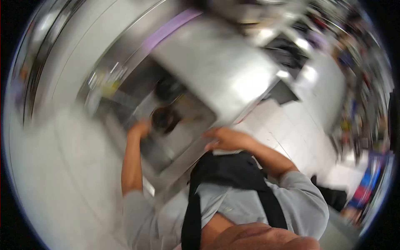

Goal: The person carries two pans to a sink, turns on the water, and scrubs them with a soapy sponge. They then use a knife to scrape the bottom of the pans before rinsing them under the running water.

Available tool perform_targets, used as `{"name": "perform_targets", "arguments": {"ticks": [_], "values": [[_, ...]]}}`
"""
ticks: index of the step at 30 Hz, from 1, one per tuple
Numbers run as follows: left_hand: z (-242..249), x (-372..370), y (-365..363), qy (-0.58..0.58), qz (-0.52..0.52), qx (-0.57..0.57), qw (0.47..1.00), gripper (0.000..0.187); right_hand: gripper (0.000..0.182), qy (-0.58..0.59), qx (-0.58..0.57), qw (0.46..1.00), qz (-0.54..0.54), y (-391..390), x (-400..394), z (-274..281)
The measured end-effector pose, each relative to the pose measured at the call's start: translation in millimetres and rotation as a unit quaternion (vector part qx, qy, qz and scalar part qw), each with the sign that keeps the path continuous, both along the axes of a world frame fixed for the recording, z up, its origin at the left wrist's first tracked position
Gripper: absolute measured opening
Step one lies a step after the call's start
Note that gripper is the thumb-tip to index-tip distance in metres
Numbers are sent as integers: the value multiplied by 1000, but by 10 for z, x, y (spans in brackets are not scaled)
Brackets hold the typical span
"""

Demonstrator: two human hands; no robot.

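Left hand (141,128) reaches into the sink (189,152) beside a dark bowl (164,118); right hand (225,138) rests on its rim. Finger state is blurred beyond telling. A wet bowl could slip.

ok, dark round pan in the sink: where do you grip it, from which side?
Probably by the rim of the pan, from the side where the left hand sits, right at its edge. It lies low in the sink, top open. Motion blur hides any handle.
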State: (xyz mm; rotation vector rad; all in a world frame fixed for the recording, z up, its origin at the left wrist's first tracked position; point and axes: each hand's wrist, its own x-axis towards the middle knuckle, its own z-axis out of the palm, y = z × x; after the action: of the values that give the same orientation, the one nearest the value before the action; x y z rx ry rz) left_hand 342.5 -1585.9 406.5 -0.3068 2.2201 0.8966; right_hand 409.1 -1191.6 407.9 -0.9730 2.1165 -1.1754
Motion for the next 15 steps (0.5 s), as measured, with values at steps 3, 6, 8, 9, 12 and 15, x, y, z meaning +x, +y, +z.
{"name": "perform_targets", "arguments": {"ticks": [3,6,8,9,12,15], "values": [[52,338,1043,12,-10,76,997,54,62,-125,2,992,-21,880,257,265],[258,517,2950,52,-132,358,923,53,64,-329,-174,928,-25,1693,439,4],[227,733,4225,-17,-225,433,873,48,63,-317,-150,931,-101,2282,506,39],[-112,790,4724,116,-317,370,866,44,63,-248,-72,954,-151,2764,492,87],[-444,861,5915,179,-457,213,845,33,58,-146,-20,942,-301,3833,996,-14],[-596,756,6598,-8,-414,187,891,32,50,-171,35,881,-440,4579,1394,-34]]}}
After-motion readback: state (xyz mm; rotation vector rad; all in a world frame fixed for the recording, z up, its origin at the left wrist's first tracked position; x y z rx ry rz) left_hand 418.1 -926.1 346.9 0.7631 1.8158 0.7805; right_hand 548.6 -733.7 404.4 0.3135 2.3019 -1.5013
